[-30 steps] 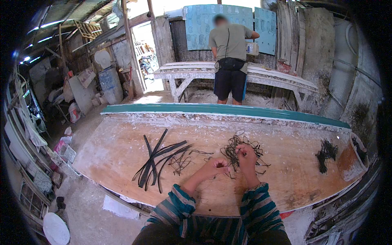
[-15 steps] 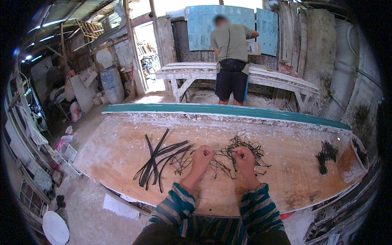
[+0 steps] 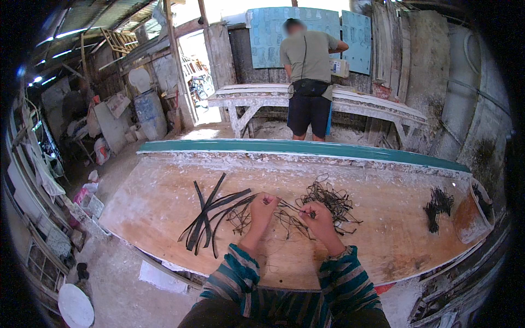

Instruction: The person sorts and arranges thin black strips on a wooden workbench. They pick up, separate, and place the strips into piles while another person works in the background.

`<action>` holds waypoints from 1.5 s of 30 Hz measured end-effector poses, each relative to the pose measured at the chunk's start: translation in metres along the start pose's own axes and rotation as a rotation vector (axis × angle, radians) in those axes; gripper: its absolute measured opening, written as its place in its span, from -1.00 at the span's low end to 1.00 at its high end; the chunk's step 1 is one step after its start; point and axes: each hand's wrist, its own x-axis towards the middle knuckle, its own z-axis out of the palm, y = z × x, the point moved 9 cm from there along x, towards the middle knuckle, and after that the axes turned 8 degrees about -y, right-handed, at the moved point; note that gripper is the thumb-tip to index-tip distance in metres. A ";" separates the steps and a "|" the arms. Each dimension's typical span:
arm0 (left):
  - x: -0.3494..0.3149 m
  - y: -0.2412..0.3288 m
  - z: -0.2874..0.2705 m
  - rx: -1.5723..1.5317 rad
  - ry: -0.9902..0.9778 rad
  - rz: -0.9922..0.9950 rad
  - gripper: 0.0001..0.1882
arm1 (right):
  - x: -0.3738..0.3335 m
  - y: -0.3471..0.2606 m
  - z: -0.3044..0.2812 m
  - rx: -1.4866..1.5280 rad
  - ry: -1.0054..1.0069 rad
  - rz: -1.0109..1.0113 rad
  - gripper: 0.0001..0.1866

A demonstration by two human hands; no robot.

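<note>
My left hand [image 3: 263,209] is closed in a pinch on a thin black strand [image 3: 288,205] above the middle of the wooden table. The strand runs across to my right hand [image 3: 317,216], whose fingers are closed on its other end. Just behind the right hand lies a tangled heap of thin black strands [image 3: 333,201]. Looser strands [image 3: 239,218] spread on the wood beside and below the left hand. Farther left, several wider flat black strips [image 3: 206,216] lie crossed over one another. What the strands are made of I cannot tell.
The wooden tabletop [image 3: 153,213] has a green-topped rail [image 3: 295,146] along its far edge. At the right stand a dusty bucket [image 3: 469,221] and a small black bundle [image 3: 439,208]. Beyond, a person [image 3: 309,60] faces a blue board [image 3: 262,41] behind a white bench [image 3: 257,97].
My right hand has moved slightly left and down, my left hand slightly left. The strand between them shows more clearly. The person at the back has shifted a little.
</note>
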 end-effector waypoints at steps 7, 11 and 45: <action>0.002 -0.003 0.000 -0.012 -0.020 -0.021 -0.78 | 0.001 0.001 0.002 -0.052 -0.027 0.015 -0.89; 0.002 -0.005 0.001 -0.027 -0.035 -0.018 -0.79 | 0.000 -0.001 0.002 -0.080 -0.019 -0.033 -0.86; 0.000 0.023 -0.009 0.249 -0.011 0.200 -0.92 | -0.007 -0.001 0.033 -0.062 -0.137 0.022 -0.81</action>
